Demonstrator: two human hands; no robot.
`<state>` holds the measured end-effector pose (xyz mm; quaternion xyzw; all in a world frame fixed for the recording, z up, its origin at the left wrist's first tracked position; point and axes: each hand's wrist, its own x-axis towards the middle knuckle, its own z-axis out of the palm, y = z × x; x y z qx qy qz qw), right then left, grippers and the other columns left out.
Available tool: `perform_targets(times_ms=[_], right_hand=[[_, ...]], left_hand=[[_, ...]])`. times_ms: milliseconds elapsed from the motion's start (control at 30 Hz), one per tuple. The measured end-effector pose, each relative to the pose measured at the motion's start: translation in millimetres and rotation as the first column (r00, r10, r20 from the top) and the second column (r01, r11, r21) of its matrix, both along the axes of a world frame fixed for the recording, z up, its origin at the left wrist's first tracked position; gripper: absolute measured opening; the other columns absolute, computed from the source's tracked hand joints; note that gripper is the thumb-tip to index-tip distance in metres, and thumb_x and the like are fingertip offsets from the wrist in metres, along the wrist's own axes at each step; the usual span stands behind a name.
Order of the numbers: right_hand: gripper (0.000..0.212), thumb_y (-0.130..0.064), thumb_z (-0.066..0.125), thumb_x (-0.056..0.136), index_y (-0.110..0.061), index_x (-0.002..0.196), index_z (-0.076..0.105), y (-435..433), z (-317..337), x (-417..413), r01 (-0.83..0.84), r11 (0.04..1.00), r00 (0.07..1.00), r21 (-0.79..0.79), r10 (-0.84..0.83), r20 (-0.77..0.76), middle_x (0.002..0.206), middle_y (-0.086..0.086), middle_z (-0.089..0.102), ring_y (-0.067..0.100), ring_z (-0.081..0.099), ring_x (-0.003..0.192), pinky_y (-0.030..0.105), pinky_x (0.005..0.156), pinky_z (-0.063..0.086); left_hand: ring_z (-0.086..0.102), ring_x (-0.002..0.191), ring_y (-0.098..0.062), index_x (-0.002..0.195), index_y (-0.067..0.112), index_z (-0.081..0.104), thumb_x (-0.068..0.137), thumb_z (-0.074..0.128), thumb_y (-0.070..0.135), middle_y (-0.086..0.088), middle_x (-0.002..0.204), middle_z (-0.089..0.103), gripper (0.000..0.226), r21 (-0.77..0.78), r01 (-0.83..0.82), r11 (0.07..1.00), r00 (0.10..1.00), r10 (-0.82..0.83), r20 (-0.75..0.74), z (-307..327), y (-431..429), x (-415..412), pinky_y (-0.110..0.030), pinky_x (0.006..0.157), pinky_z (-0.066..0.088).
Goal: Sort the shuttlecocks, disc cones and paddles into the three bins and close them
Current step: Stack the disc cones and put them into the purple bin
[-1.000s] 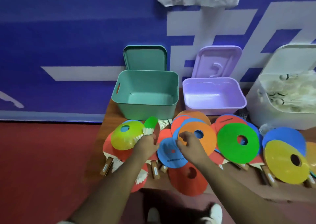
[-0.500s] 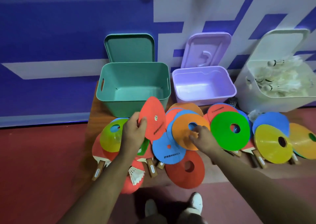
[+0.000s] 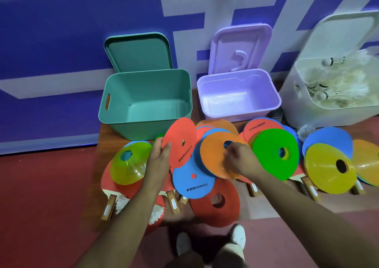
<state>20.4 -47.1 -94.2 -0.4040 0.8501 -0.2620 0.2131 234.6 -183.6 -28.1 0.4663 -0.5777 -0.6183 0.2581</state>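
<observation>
Left hand (image 3: 159, 158): grasps a red disc cone (image 3: 180, 142) by its left edge, and the cone is lifted and tilted above the pile, with its upper rim in front of the teal bin's front wall.
Right hand (image 3: 240, 160): fingers are curled onto the orange disc cone (image 3: 215, 161) beside its centre hole, gripping it. The cone lies partly over a blue disc cone (image 3: 193, 180).
Teal bin (image 3: 114, 112): open at the back left of the wooden table (image 3: 102, 136), with its lid (image 3: 137, 52) leaning against the wall.
Purple bin (image 3: 207, 95): open, just right of the teal one, with its lid (image 3: 240, 44) propped upright behind.
White bin (image 3: 297, 112): far right, open, with shuttlecocks (image 3: 332, 81) heaped inside.
Other cones: a green disc cone (image 3: 270, 157), a yellow disc cone (image 3: 326, 171) and a yellow-green disc cone (image 3: 127, 169) overlap across the table. A second red one (image 3: 227, 212) lies at the near edge.
Paddles: red faces lie under the cones — one wooden handle (image 3: 107, 206) sticks out at the near left.
Loose shuttlecock (image 3: 155, 214): on the table beside the left forearm.
</observation>
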Motion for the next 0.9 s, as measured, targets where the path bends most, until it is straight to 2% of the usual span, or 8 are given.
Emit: perform_targets(times_ms=[200,300,400,500,667,733,800,900], right_hand=[[0.021,-0.031,0.065,0.091,-0.011,0.088,0.058,15,67,-19,0.196,0.945,0.891,-0.262,-0.06,0.451,0.073,0.002,0.047,0.012,0.044,0.067,0.035,0.066,0.038],[0.065,-0.065,0.075,0.067,-0.026,0.116,0.053,13,95,-28,0.143,0.955,0.834,-0.262,0.027,0.552,0.098,-0.005,0.06,0.009,0.059,0.086,0.033,0.08,0.049],[0.107,-0.067,0.082,0.048,-0.034,0.136,0.031,9,109,-41,0.015,0.983,0.922,-0.184,0.058,0.383,0.125,-0.003,0.053,0.017,0.059,0.106,0.037,0.091,0.051],[0.097,-0.067,0.079,0.049,-0.035,0.129,0.034,11,117,-67,0.094,0.978,0.946,-0.184,-0.03,0.321,0.12,0.0,0.055,0.019,0.061,0.101,0.037,0.087,0.052],[0.053,-0.04,0.074,0.081,-0.029,0.122,0.041,11,131,-131,0.286,0.923,0.885,-0.256,-0.152,0.439,0.106,-0.002,0.059,-0.001,0.058,0.081,0.004,0.067,0.043],[0.052,-0.04,0.071,0.083,-0.025,0.125,0.044,7,128,-153,0.281,0.924,0.886,-0.258,-0.146,0.44,0.101,-0.005,0.058,-0.003,0.056,0.079,0.009,0.074,0.047],[0.058,-0.043,0.071,0.083,-0.02,0.129,0.045,1,122,-170,0.274,0.929,0.881,-0.25,-0.138,0.451,0.102,-0.001,0.061,0.003,0.059,0.079,0.028,0.086,0.052],[0.049,-0.037,0.071,0.085,-0.019,0.123,0.046,-8,114,-185,0.27,0.934,0.875,-0.234,-0.136,0.465,0.091,-0.002,0.061,-0.004,0.059,0.061,0.027,0.073,0.054]], left_hand=[[0.063,0.096,-0.02,0.106,0.033,0.056,0.086,0.049,0.029,0.0,0.106,0.067,0.022,-0.034,-0.003,0.999,0.999,0.002,-0.051,13,4,-32,-0.041,0.083,0.051],[0.06,0.113,-0.028,0.125,0.03,0.053,0.087,0.05,0.015,-0.007,0.123,0.063,0.041,0.117,0.039,0.992,0.976,-0.013,-0.218,25,9,-68,-0.048,0.099,0.047],[0.06,0.111,-0.023,0.131,0.015,0.049,0.095,0.045,0.001,-0.011,0.125,0.062,0.038,0.181,0.107,0.978,0.931,-0.035,-0.364,45,17,-109,-0.041,0.099,0.047],[0.062,0.097,-0.023,0.112,0.013,0.055,0.094,0.047,-0.003,-0.011,0.107,0.067,0.026,0.115,0.116,0.987,0.939,-0.071,-0.337,55,20,-145,-0.042,0.09,0.049],[0.061,0.088,-0.022,0.099,0.017,0.057,0.088,0.05,-0.003,-0.009,0.102,0.065,0.023,0.143,-0.086,0.986,0.963,0.119,-0.243,40,-9,-207,-0.043,0.085,0.051],[0.06,0.083,-0.021,0.103,0.013,0.055,0.089,0.039,-0.012,-0.01,0.101,0.062,0.033,0.23,-0.174,0.957,0.956,0.22,-0.193,24,-24,-230,-0.038,0.077,0.051],[0.059,0.081,-0.023,0.115,0.006,0.052,0.085,0.031,-0.017,-0.014,0.102,0.06,0.043,0.264,-0.232,0.936,0.949,0.278,-0.15,6,-37,-248,-0.036,0.074,0.051],[0.058,0.088,-0.028,0.123,0.008,0.049,0.084,0.03,-0.017,-0.013,0.101,0.06,0.05,0.281,-0.274,0.92,0.949,0.305,-0.074,-16,-49,-266,-0.045,0.085,0.05]])
